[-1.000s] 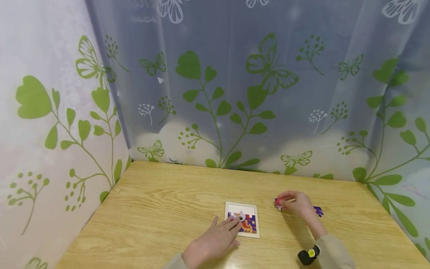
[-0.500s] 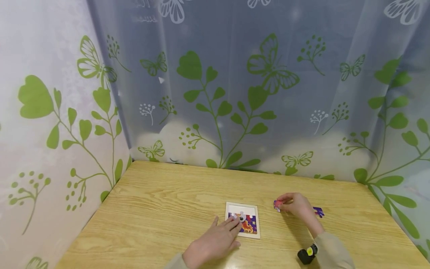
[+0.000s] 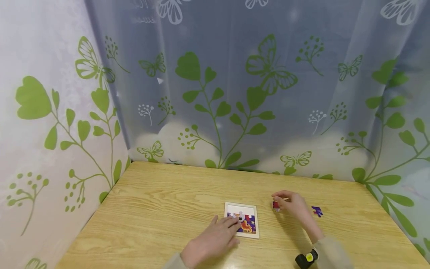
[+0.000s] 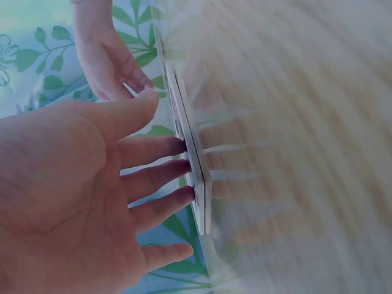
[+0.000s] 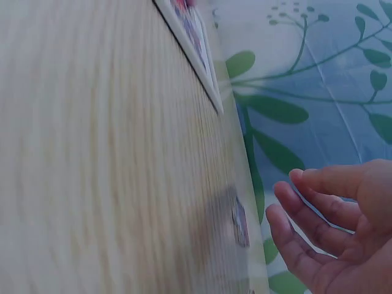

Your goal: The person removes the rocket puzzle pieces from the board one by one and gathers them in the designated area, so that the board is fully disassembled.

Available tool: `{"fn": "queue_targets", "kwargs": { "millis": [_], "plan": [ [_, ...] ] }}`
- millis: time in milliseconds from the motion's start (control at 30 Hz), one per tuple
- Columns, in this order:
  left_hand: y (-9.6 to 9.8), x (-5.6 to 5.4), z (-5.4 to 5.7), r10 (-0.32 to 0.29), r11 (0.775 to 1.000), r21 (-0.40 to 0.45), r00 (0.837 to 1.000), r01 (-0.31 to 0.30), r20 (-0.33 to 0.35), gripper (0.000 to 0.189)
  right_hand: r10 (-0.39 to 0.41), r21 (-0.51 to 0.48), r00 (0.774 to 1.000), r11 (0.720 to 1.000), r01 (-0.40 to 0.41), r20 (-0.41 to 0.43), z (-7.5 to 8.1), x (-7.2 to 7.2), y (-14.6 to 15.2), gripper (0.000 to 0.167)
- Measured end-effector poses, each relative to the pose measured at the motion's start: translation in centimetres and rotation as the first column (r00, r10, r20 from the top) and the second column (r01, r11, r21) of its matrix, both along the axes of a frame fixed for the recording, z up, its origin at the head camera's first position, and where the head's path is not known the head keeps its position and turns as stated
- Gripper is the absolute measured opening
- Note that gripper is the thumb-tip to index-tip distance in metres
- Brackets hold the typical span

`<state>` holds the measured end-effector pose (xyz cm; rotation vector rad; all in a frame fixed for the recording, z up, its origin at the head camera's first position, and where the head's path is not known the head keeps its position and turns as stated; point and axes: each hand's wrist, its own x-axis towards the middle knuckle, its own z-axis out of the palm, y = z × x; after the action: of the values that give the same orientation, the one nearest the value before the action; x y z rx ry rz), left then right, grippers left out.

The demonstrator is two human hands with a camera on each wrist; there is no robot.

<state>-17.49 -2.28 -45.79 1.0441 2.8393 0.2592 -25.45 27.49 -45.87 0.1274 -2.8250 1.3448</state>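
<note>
Left hand [image 3: 213, 237] rests on a jigsaw puzzle tray [image 3: 242, 209]; right hand [image 3: 294, 206] hangs over a loose piece

The left hand is spread with fingers extended, grasping nothing; its three middle fingertips touch the puzzle in the tray, while the thumb and little finger reach out clear of it. The right hand is released: in the right wrist view its fingers are bent and slightly apart, with a gap between them and the red-and-purple jigsaw piece [image 3: 275, 205] that lies flat on the table beneath.

The square, white-rimmed tray lies in front of the person. Its near part holds fitted pieces [image 3: 249, 225] in purple, orange and red; the far strip shows bare white. The red-and-purple piece is to the tray's right, and a purple jigsaw piece [image 3: 317, 211] lies farther right, beyond the right hand.

A black strap [image 3: 305, 259] with a yellow spot sits by the right sleeve [image 3: 332, 254]. Around the wood-grain table [image 3: 161, 201] hang curtains [image 3: 228, 71] printed with green leaves and butterflies.
</note>
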Motion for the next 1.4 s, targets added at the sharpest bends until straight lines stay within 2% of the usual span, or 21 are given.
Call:
{"fn": "queue_targets", "kwargs": {
  "millis": [300,467,667,900,1033,1400],
  "plan": [
    [-0.1,-0.5,-0.3,-0.010,0.999,0.048,1.000,0.011,-0.012,0.050,0.010,-0.046,1.000,0.999,-0.011,-0.017,0.3,0.6,-2.2,0.021],
    [-0.1,-0.6,-0.3,-0.014,0.998,0.061,1.000,0.015,-0.021,0.049,0.035,0.001,0.999,0.999,-0.035,-0.042,0.1,0.7,-3.1,0.018],
    [0.2,-0.3,0.0,-0.038,0.999,0.036,0.997,0.040,-0.068,0.048,0.085,0.028,0.994,0.996,-0.083,-0.068,-0.1,1.1,-4.1,0.016],
    [0.7,0.4,-0.1,-0.082,0.997,-0.015,0.993,0.081,-0.088,0.049,0.151,0.127,0.986,0.982,-0.142,-0.065,-0.1,1.7,-5.1,0.017],
    [0.9,0.5,-0.4,-0.093,0.996,-0.029,0.990,0.090,-0.106,0.050,0.178,0.145,0.983,0.975,-0.169,-0.054,-0.4,1.8,-5.3,0.017],
    [0.9,0.7,-0.4,-0.092,0.995,-0.028,0.995,0.091,-0.050,0.050,0.207,0.160,0.978,0.967,-0.198,-0.039,-0.7,2.2,-5.6,0.018]
  ]
}}
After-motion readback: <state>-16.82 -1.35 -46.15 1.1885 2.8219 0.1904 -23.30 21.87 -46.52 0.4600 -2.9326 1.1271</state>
